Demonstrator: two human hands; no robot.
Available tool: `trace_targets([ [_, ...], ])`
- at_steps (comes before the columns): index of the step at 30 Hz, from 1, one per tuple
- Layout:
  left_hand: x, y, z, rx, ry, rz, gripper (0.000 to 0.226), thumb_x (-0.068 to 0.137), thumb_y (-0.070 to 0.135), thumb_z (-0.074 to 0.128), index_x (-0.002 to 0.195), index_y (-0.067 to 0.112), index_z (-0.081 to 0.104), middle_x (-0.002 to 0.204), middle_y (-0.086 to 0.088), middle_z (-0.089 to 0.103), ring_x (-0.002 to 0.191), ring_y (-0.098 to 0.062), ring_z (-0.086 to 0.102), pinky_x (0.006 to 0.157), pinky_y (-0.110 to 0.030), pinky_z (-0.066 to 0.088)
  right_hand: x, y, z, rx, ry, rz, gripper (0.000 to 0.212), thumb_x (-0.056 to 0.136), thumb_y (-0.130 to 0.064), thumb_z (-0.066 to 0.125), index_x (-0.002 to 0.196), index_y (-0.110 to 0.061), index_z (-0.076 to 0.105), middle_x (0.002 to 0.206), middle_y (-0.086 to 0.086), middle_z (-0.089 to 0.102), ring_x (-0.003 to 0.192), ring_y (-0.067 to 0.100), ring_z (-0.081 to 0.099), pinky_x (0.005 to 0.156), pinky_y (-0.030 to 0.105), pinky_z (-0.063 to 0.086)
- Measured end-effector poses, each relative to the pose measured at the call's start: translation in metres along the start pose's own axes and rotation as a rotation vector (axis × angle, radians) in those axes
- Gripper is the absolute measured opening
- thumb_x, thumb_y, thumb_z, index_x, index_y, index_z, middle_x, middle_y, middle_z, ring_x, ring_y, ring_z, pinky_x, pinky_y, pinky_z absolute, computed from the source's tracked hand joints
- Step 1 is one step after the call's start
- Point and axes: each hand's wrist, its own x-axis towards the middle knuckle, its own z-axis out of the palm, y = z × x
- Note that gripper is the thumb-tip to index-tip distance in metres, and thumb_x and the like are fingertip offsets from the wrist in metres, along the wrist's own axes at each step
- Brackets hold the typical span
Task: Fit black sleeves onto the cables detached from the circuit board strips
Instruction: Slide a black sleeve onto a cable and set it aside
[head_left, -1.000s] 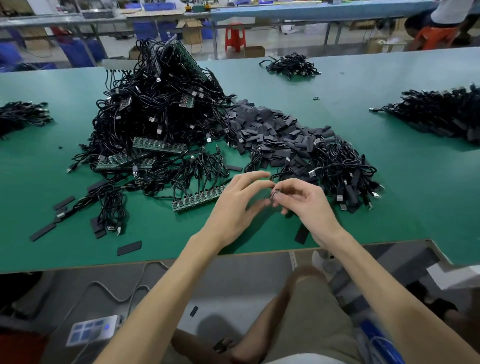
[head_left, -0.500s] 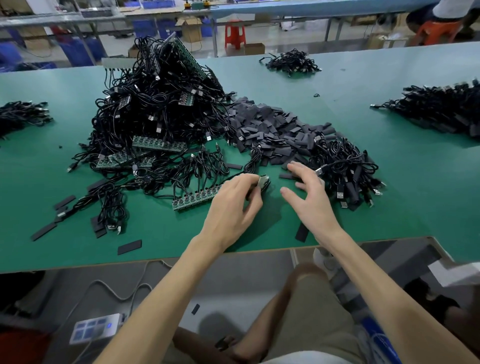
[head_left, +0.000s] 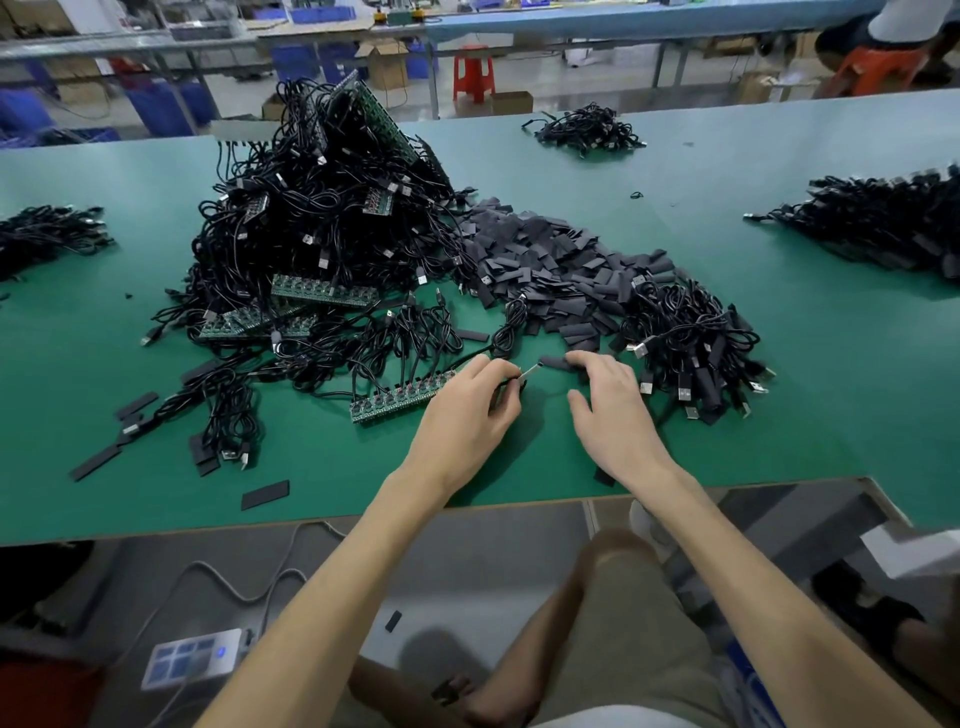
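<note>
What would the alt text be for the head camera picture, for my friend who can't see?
A person's left hand pinches a metal cable plug while the right hand touches a loose black sleeve on a green table. Behind them lie a tall pile of cables with circuit board strips and a heap of sleeves.

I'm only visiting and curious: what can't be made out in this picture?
All head view.
1. Cable behind the silver metal plug: inside curled fingers of left hand.
2. Flat black sleeve, one end: under fingertips of right hand.
3. Seated person: cut by top edge.
</note>
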Motion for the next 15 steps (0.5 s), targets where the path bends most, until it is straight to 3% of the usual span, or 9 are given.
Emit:
trace_targets([
  [5,0.0,-0.001,-0.001,0.021,-0.014,0.001,0.016,0.104,0.02,0.056,0.11,0.01,0.067,0.097,0.0,0.058,0.081,-0.019,0.052,0.074,-0.041,0.048,0.008,0.003,-0.009,-0.134,0.017,-0.083,0.048,0.098,-0.007,0.061,0.144,-0.007,0.048,0.142,0.009,0.051,0.136,0.024,0.037,0.117,0.035,0.028],
  [9,0.003,-0.005,0.0,0.019,0.009,-0.014,0.018,0.105,0.021,0.053,0.113,0.01,0.065,0.1,0.001,0.058,0.084,-0.017,0.053,0.077,-0.038,0.047,0.026,0.012,-0.023,-0.252,-0.101,-0.049,0.052,0.101,-0.023,0.063,0.149,-0.013,0.046,0.152,0.003,0.046,0.14,0.026,0.037,0.117,0.041,0.028],
  [12,0.003,-0.008,0.0,-0.006,0.031,-0.06,0.02,0.106,0.023,0.052,0.114,0.01,0.066,0.102,0.003,0.06,0.086,-0.016,0.056,0.079,-0.037,0.049,0.028,0.014,-0.018,-0.275,-0.052,-0.01,0.035,0.103,-0.027,0.058,0.137,-0.015,0.058,0.141,0.003,0.053,0.124,0.03,0.049,0.107,0.042,0.034],
  [15,0.003,-0.011,-0.001,-0.063,0.057,-0.099,0.02,0.106,0.021,0.051,0.112,0.01,0.068,0.101,0.003,0.064,0.087,-0.011,0.058,0.079,-0.032,0.048,0.023,0.013,-0.007,-0.304,0.042,-0.037,0.022,0.105,-0.024,0.056,0.123,-0.013,0.063,0.125,0.006,0.054,0.107,0.03,0.05,0.097,0.04,0.037],
])
